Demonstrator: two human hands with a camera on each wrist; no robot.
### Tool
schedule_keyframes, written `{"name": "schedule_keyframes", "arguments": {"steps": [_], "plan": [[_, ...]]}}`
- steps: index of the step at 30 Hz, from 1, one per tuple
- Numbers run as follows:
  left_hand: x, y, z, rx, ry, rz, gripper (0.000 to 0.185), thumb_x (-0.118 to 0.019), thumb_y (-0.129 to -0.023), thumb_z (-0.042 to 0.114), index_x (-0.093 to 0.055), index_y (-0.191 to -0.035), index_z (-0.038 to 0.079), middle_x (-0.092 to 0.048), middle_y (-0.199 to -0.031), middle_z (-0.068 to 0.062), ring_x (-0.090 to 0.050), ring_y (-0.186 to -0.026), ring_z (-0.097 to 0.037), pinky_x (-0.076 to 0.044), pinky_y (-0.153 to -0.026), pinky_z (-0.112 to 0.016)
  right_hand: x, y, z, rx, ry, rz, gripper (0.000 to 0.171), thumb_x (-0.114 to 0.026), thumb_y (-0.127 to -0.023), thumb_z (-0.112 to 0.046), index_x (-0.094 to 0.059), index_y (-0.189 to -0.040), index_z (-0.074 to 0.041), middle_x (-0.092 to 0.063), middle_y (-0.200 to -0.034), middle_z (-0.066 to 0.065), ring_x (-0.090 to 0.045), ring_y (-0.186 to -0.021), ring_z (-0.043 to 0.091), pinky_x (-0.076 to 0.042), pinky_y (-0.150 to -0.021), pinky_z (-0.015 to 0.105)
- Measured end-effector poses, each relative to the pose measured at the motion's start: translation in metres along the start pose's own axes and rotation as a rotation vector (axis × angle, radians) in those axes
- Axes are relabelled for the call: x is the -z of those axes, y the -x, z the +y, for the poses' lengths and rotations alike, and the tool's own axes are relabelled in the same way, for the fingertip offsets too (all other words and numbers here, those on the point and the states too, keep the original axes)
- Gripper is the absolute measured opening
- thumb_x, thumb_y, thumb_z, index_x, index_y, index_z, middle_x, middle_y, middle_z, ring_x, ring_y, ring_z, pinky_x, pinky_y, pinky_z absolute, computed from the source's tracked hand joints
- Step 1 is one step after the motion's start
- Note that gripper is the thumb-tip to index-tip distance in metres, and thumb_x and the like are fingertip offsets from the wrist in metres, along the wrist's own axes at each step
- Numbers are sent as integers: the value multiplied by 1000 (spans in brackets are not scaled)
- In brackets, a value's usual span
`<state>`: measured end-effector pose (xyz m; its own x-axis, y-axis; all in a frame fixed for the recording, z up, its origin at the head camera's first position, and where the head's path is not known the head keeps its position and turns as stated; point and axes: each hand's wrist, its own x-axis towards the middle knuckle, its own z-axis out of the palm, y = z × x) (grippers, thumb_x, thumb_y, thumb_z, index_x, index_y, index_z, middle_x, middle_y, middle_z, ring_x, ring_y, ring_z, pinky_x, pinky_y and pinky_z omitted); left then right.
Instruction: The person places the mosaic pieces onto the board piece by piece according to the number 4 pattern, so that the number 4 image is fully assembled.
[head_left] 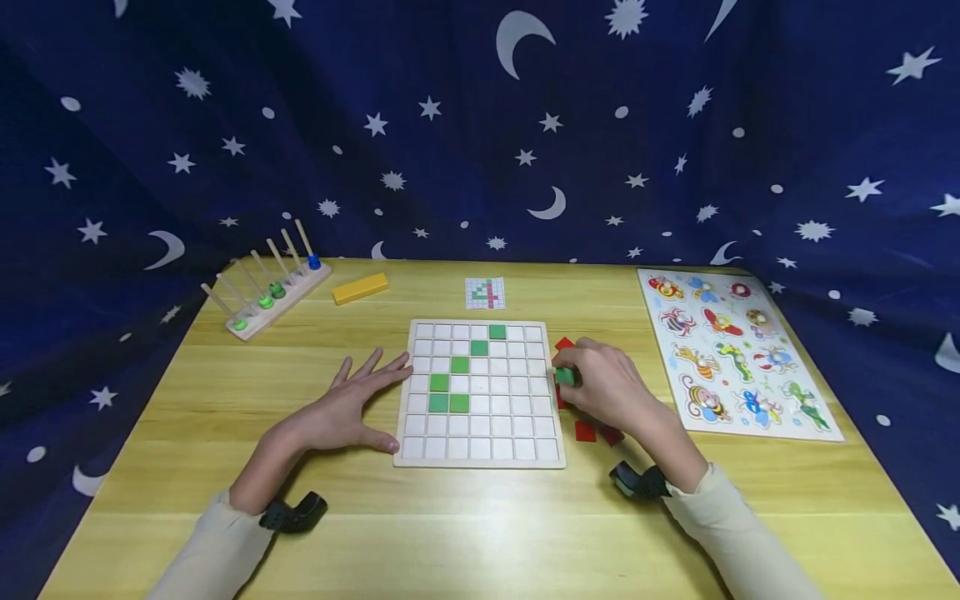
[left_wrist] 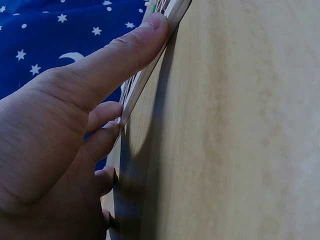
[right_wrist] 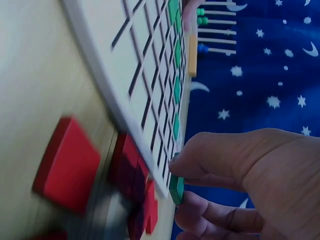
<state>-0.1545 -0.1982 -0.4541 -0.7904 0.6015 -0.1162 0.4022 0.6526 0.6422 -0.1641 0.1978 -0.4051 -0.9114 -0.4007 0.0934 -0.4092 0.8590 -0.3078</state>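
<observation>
Six green tiles are lying on the white grid board, which is resting on the middle of the worktop. You are spreading the fingers of your left hand, which is grasping nothing and touching the board's left edge. Your right hand is pinching another green tile at the board's right edge, near loose red tiles. A pattern card is lying beyond the far edge, a yellow block farther left, a picture puzzle on the right.

left hand spread, thumb apart from fingers, right hand curled in a pinch
</observation>
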Motion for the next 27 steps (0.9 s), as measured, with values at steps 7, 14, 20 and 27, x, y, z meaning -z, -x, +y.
{"name": "schedule_keyframes", "arguments": {"steps": [7, 14, 20, 27], "plan": [[0, 0, -1, -4, -2, -1, 107, -86, -71, 54, -33, -158, 19, -14, -166, 4, 4, -152, -33, 12, -114, -63, -12, -7, -21, 73, -49, -10, 25, -82, -75, -10, -77, -99, -9, -62, -88, 3, -48, -63, 14, -41, -55, 29], [0, 0, -1, -2, -1, -1, 108, -86, -71, 54, -32, -158, 19, -14, -166, 4, 4, -152, -32, 13, -114, -62, -26, -15, -44, 161, -71, -13, 23, -80, -75, -9, -76, -98, -9, -62, -87, 0, -49, -65, 12, -42, -54, 26], [0, 0, -1, 0, -5, 2, 109, -86, -70, 54, -33, -158, 19, -16, -166, 3, 3, -152, -33, 12, -114, -62, -33, -21, -59, 215, -70, -21, 20, -79, -76, -9, -75, -96, -8, -64, -87, 0, -52, -66, 12, -45, -58, 28], [1, 0, -2, -4, -1, 1, 108, -86, -70, 53, -33, -158, 18, -16, -166, 3, 3, -152, -33, 12, -114, -63, -42, -26, -70, 235, -77, -66, 19, -80, -78, -10, -75, -96, -11, -63, -87, -1, -52, -68, 11, -46, -60, 28]]}}
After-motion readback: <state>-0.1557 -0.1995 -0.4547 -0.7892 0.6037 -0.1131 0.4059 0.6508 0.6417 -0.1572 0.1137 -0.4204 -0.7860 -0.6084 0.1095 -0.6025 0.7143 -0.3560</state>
